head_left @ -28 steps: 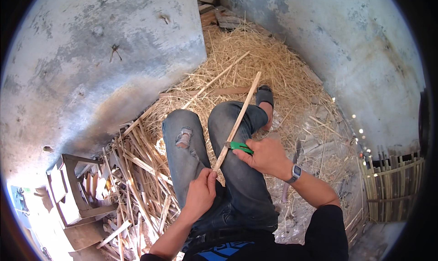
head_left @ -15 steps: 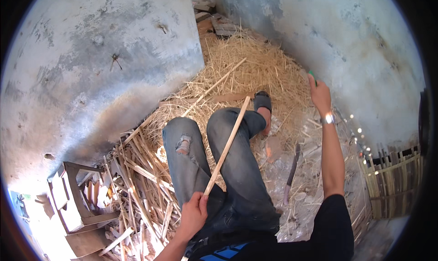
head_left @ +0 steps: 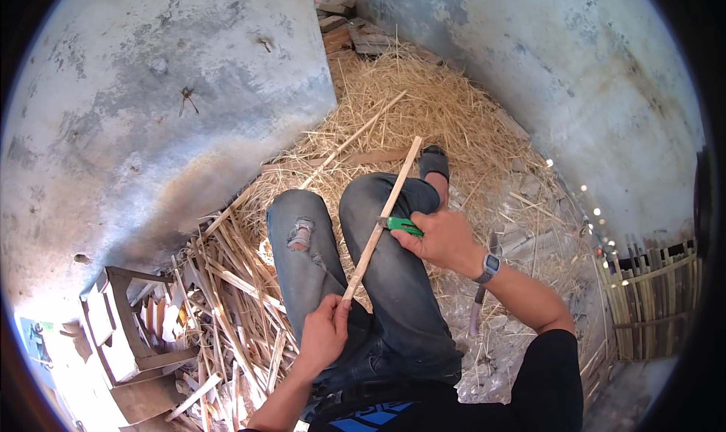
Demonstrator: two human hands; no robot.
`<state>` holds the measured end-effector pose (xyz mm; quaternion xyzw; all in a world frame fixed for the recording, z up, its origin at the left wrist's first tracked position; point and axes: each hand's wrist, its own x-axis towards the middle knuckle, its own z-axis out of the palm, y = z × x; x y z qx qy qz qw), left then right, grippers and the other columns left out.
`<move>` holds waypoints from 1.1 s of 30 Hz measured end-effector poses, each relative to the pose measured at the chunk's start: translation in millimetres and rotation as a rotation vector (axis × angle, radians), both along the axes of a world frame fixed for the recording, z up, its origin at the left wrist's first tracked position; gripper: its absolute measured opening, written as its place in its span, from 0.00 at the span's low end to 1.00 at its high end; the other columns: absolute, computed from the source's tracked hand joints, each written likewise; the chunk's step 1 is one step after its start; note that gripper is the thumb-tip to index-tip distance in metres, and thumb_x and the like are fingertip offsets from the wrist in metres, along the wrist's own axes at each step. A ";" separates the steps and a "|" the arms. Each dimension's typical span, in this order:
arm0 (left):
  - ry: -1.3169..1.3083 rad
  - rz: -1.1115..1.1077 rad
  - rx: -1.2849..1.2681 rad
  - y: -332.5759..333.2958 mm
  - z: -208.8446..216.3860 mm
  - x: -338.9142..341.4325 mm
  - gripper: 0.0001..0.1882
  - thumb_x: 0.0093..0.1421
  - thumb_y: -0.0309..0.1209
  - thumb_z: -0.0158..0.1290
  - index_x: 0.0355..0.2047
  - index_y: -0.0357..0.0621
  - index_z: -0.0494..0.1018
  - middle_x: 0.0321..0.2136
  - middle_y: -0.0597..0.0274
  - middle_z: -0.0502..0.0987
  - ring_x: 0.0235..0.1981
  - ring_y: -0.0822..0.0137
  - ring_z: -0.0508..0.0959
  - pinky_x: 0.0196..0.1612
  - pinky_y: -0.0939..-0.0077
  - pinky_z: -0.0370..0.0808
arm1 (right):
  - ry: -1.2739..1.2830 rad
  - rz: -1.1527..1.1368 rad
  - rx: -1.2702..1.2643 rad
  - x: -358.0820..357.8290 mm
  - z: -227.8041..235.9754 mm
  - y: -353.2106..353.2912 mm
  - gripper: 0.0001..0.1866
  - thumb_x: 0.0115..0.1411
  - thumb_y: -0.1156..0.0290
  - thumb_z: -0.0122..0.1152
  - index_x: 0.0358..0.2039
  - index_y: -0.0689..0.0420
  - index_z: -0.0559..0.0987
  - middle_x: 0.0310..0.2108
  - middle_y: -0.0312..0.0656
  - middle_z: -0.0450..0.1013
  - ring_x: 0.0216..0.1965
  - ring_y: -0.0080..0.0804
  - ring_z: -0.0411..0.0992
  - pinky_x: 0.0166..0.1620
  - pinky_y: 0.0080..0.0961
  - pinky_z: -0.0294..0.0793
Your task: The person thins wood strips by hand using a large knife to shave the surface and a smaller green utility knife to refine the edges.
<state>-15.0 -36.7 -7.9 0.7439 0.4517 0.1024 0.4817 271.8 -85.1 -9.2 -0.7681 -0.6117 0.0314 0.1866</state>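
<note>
Fingers of the left hand (head_left: 324,332) clamp the near end of a long bamboo strip (head_left: 380,222), steadying it across the jeans toward one o'clock; the right hand (head_left: 442,238) grips a green-handled knife (head_left: 401,225) at its three-o'clock edge, seemingly for shaving.

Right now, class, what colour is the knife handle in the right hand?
Green; the knife handle in the right hand shows best in the head view.

Grey stained concrete walls (head_left: 144,122) fill upper left and upper right. Straw (head_left: 423,107) covers the floor at frame centre top. Wood offcuts (head_left: 227,311) and a small stool (head_left: 121,334) sit lower left; slat fence (head_left: 654,296) at right. Bright sunlight lower left.
</note>
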 end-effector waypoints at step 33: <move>0.014 0.051 -0.178 -27.1 -16.6 -43.8 0.14 0.71 0.34 0.48 0.31 0.36 0.72 0.13 0.59 0.67 0.15 0.71 0.67 0.21 0.71 0.62 | 0.027 -0.560 0.110 197.1 6.5 43.8 0.35 0.67 0.38 0.48 0.33 0.61 0.85 0.17 0.49 0.73 0.20 0.47 0.71 0.29 0.43 0.68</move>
